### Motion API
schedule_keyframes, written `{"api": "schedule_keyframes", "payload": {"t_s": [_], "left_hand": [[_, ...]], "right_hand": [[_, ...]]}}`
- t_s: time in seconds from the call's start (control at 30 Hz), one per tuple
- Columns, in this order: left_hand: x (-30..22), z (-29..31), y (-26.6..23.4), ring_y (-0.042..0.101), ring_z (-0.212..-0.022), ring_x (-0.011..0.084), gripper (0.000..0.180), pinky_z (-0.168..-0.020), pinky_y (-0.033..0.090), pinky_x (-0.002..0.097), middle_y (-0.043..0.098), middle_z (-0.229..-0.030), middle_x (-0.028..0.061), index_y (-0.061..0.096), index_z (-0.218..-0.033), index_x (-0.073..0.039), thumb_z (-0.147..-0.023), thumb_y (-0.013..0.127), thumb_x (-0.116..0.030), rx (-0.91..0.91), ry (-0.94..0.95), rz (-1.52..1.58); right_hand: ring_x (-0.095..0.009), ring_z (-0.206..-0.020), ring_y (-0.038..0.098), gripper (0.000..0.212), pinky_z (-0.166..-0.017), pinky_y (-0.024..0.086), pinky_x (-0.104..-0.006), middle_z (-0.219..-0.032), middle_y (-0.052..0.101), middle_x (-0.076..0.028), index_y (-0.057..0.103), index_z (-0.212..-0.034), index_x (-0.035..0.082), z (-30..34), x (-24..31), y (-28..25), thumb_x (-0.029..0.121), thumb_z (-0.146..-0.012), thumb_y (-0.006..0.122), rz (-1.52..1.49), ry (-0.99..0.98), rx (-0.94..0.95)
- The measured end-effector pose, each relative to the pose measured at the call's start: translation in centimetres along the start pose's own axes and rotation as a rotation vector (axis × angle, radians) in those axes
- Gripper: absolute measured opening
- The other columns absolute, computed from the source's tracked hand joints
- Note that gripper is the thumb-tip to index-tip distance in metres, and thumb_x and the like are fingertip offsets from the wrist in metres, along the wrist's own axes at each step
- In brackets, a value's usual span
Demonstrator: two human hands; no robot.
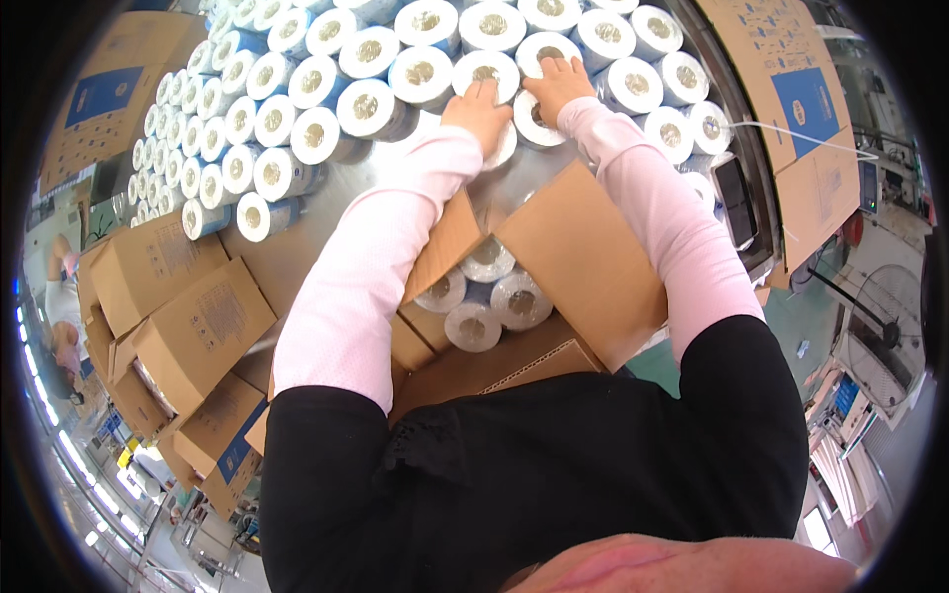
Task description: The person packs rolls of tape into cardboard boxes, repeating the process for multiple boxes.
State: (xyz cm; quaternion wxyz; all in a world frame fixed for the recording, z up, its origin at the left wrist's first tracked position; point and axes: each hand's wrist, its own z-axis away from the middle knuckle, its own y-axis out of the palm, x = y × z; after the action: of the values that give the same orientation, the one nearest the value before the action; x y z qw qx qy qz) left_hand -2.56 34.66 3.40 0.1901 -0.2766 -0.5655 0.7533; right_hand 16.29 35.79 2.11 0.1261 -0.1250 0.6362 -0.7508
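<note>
Many wrapped white paper rolls (368,107) stand on end on the metal table, their cardboard cores facing up. My left hand (478,117) bends over two neighbouring rolls, its fingertips at the core of the farther roll (474,65); the nearer roll (502,150) is partly under the hand. Just to its right, my right hand (561,89) grips at another pair, fingers at the core of the far roll (550,44) and thumb by the near roll (539,130). Below my forearms, an open cardboard box (583,267) holds several rolls (473,326).
Opened cardboard boxes (203,331) are stacked at the left. A dark-screened device (733,203) lies at the table's right edge, with a white cable (801,132) nearby. Flattened or upright cartons (791,99) border the right side. A fan (880,341) stands beyond.
</note>
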Motion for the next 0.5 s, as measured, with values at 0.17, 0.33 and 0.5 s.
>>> {"api": "schedule_keyframes", "payload": {"t_s": [0.17,0.33,0.5], "left_hand": [[-0.4,-0.5,-1.5,0.048,-0.116,0.0311,0.031,-0.092,0.046,0.038,0.051,-0.12,0.0165,0.068,-0.105,-0.015,-0.076,0.061,-0.01,0.085,-0.138,-0.101],[0.7,0.3,-2.2,0.051,-0.111,0.031,0.027,-0.091,0.046,0.0384,0.057,-0.112,0.0149,0.07,-0.099,-0.011,-0.074,0.066,-0.017,0.076,-0.072,-0.139],[2.9,2.9,-6.9,0.06,-0.098,0.0282,0.033,-0.087,0.048,0.0356,0.064,-0.104,0.0139,0.07,-0.102,-0.007,-0.073,0.072,-0.024,-0.15,-0.259,0.331]], "right_hand": [[-0.03,-0.11,0.044,0.033,-0.09,0.03,-0.0476,-0.108,0.051,-0.012,0.066,-0.106,0.027,8.0,3.0,2.2,0.04,-0.076,0.061,0.014,0.154,-0.043],[-0.03,-0.098,0.049,0.023,-0.088,0.034,-0.0483,-0.095,0.051,-0.01,0.064,-0.101,0.025,12.8,2.7,4.1,0.032,-0.08,0.056,-0.14,0.278,-0.197],[-0.039,-0.091,0.058,0.021,-0.081,0.046,-0.0459,-0.101,0.062,-0.018,0.066,-0.096,0.012,11.7,-2.2,-0.5,0.024,-0.084,0.055,-0.586,0.392,-0.303]]}}
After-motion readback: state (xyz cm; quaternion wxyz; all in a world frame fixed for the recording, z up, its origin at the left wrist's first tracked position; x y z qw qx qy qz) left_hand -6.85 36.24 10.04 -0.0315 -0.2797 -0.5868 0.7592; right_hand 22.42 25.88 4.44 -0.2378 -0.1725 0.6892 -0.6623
